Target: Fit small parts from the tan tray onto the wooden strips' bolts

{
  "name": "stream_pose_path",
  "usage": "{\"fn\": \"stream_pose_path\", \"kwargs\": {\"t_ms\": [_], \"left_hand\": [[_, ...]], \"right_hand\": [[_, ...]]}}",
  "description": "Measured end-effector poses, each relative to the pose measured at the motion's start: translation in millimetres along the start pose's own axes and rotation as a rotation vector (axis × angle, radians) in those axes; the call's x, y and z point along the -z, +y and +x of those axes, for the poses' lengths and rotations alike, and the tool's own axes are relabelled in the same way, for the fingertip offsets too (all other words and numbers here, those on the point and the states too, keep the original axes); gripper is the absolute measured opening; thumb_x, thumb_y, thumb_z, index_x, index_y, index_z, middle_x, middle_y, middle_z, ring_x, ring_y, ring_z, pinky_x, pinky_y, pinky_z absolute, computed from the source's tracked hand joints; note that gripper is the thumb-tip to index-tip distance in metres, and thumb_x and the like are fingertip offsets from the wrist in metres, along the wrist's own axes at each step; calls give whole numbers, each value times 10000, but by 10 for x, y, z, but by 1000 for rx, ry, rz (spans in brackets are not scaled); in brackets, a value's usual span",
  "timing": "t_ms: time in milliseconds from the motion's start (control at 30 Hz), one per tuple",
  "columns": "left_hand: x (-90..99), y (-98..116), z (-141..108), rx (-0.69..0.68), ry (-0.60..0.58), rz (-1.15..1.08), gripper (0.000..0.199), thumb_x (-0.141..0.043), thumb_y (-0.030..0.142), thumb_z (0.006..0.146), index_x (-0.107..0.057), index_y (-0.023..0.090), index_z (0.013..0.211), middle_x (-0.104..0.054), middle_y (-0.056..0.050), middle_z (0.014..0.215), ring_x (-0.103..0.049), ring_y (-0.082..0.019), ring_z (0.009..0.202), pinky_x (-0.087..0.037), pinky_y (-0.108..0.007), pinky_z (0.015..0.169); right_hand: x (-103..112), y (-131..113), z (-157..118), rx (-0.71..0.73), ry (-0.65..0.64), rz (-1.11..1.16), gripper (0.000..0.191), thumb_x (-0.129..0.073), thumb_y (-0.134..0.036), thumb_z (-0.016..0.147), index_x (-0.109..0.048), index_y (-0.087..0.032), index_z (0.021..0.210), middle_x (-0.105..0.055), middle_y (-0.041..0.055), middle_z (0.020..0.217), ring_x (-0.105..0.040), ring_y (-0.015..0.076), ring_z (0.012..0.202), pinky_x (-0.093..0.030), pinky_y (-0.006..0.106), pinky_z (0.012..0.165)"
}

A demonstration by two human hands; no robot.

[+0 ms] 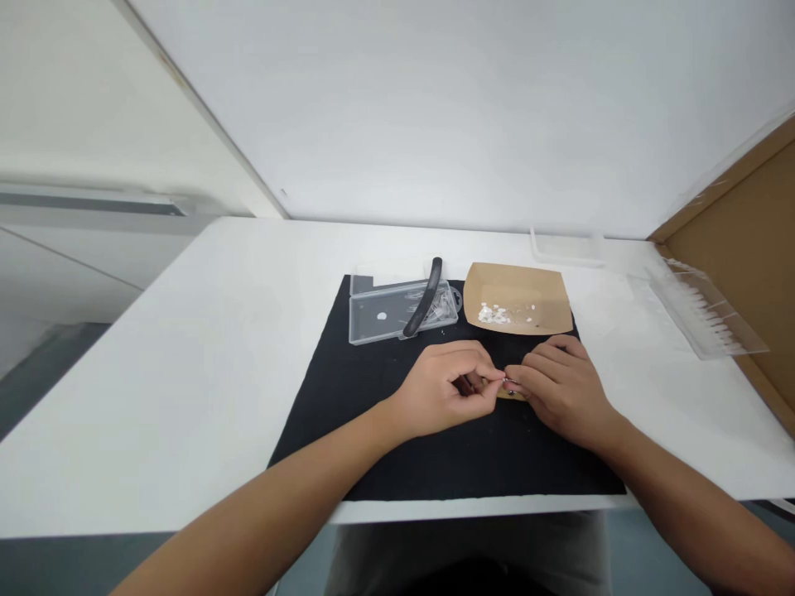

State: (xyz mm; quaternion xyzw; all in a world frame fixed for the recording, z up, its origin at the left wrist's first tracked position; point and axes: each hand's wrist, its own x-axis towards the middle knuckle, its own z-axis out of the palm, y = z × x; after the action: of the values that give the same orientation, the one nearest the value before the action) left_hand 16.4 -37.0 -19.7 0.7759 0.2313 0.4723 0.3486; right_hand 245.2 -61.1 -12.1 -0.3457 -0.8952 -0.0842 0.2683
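Note:
My left hand (450, 387) is closed in a pinch, thumb and forefinger tips meeting over the black mat (397, 463). Facing it, my right hand (562, 389) has its fingers curled and pressed together, its tips nearly touching the left ones. Between the fingertips is a tiny shiny bit, too small to name. Just below them shows the edge of a small tan piece (510, 396) with a dark dot on it, mostly covered by the hands. Beyond the hands stands a brown paper tray (518, 285) with small white pieces (493, 314) in it.
Left of the tray lies an open clear plastic case (373, 331) with small clear pieces inside. A black curved bar (423, 298) rests across it. At the right are a clear rack with white tips (701, 310) and a cardboard panel (745, 223). A clear container (568, 248) sits behind.

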Motion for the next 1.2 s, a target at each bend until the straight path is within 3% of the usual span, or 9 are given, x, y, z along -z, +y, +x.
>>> {"fn": "stream_pose_path", "kwargs": {"t_ms": [267, 500, 733, 1000, 1200], "left_hand": [[-24, 26, -9, 66, 27, -32, 59, -722, 98, 846, -775, 118, 829, -724, -63, 794, -626, -72, 573, -503, -135, 487], [-53, 68, -11, 314, 40, -156, 40, -747, 113, 774, -746, 120, 735, -724, -56, 759, -636, -79, 567, -440, -118, 440], [-59, 82, -28, 434, 23, -254, 68, -738, 137, 768, -708, 124, 708, -726, -65, 766, -700, -122, 618, -434, -143, 446], [-30, 135, -4, 428, -12, -234, 34, -731, 129, 772, -749, 121, 744, -754, -76, 774, -710, -131, 654, -437, -133, 444], [-24, 105, 0, 386, 4, -196, 35, -755, 139, 764, -774, 118, 785, -750, -71, 781, -661, -102, 602, -441, -117, 415]], "right_hand": [[-8, -8, 6, -2, -5, 10, 177, -577, -215, 1088, -679, -195, 945, -620, -21, 708, -536, 145, 712, -372, 356, 851], [-14, -28, 11, -13, -7, 44, 186, -573, -210, 1087, -678, -197, 934, -607, -23, 700, -532, 144, 706, -367, 349, 855], [-12, -30, 3, -28, -29, 104, 150, -589, -194, 1076, -686, -191, 961, -609, -22, 717, -530, 142, 710, -361, 349, 851], [-32, -22, -19, -63, -31, 196, 177, -560, -231, 1095, -696, -192, 990, -638, -17, 749, -549, 142, 711, -365, 349, 848], [-23, -15, -11, -53, -19, 127, 190, -546, -206, 1092, -695, -191, 974, -645, -11, 736, -559, 147, 710, -370, 356, 849]]}}
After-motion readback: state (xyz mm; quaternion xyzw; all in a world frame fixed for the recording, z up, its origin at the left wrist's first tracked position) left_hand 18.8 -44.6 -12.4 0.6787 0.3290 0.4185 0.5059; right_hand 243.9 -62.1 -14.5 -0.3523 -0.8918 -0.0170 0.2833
